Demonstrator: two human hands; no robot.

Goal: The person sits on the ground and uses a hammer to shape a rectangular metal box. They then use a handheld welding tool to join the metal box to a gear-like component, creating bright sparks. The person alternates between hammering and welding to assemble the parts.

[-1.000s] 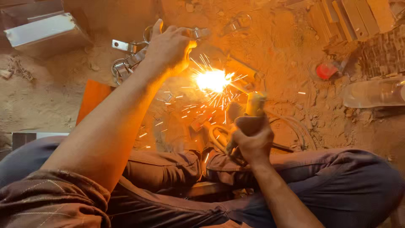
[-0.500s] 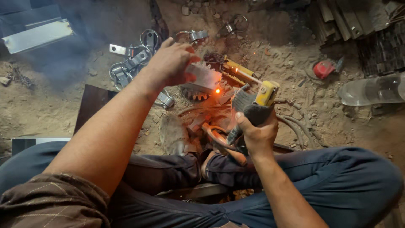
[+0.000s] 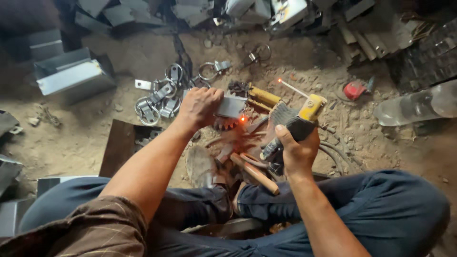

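Note:
My left hand grips a small grey metal bracket over the sandy ground. A spot on the bracket's lower right corner glows orange. My right hand holds a welding electrode holder with a yellow head, lifted to the right of the bracket. Its thin rod points up and left, and the tip glows red. A toothed metal piece lies just under the bracket.
A pile of finished metal rings with brackets lies left of my left hand. Grey metal boxes stand at the far left, a red object and a clear plastic bottle at the right. A cable runs over my crossed legs.
The bright welding arc and sparks have stopped. My right hand has lifted the electrode holder away to the right, leaving only a small glowing spot on the bracket. Left hand stays put.

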